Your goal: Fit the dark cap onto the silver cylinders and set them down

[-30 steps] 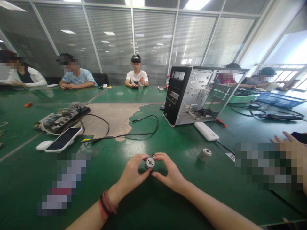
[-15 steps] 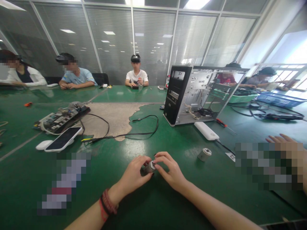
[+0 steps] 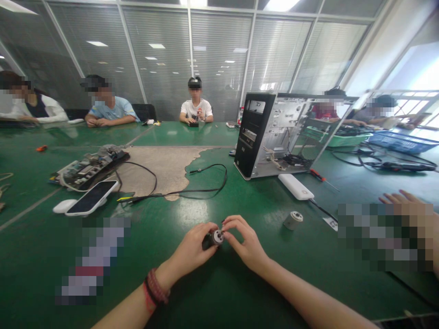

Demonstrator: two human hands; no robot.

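My left hand (image 3: 192, 249) and my right hand (image 3: 245, 244) meet over the green table (image 3: 240, 201) near its front edge. Both pinch a small metal cylinder (image 3: 216, 237), a motor-like part with a round silver end face and a dark body. My left fingers wrap its dark body, and my right fingertips press on the silver end. A red and black bracelet sits on my left wrist. A second, similar grey cylinder (image 3: 293, 220) lies on the table to the right, apart from both hands.
An open computer case (image 3: 270, 135) stands behind, with a white power bank (image 3: 295, 186) and a red screwdriver (image 3: 318, 177) beside it. A black cable (image 3: 192, 183), a phone (image 3: 92, 197) and a circuit board (image 3: 85, 168) lie left. Another person's hand (image 3: 408, 205) rests at the right; several people sit opposite.
The cylinder has been turned in my fingers from face-up to lying more on its side, and my hands have closed in a little tighter on it.
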